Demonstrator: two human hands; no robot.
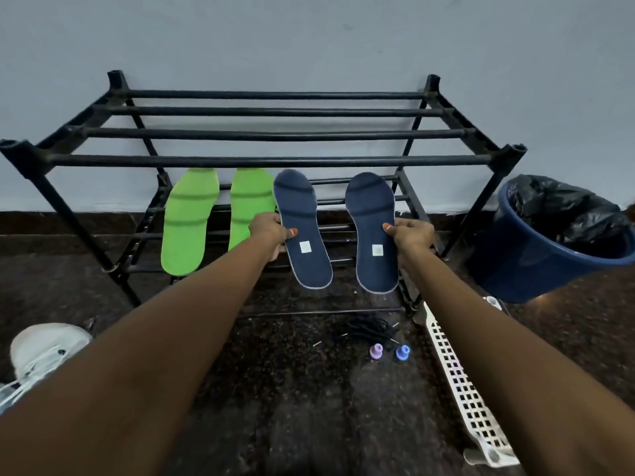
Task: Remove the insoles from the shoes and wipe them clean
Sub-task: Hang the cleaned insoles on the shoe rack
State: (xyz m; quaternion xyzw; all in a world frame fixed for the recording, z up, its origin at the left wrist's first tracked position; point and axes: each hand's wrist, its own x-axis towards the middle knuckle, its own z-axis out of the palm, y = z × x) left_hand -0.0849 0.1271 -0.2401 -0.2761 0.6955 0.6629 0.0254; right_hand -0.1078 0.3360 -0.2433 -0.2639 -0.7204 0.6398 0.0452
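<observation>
the white shoe (44, 352) is cut by the left edge, the blue bin (515, 262) by the right.

A black metal rack (268, 159) stands on the dark speckled floor (292, 389), against a pale wall (309, 36). A blue bin (515, 266) lined with a black bag (567, 214) sits just beside its right end. Near the rack's front right leg lie tangled black laces (369, 326). Close by are a purple cap (377, 351) and a blue cap (402, 352), side by side. A white lattice tray (457, 383) lies to their right.
</observation>
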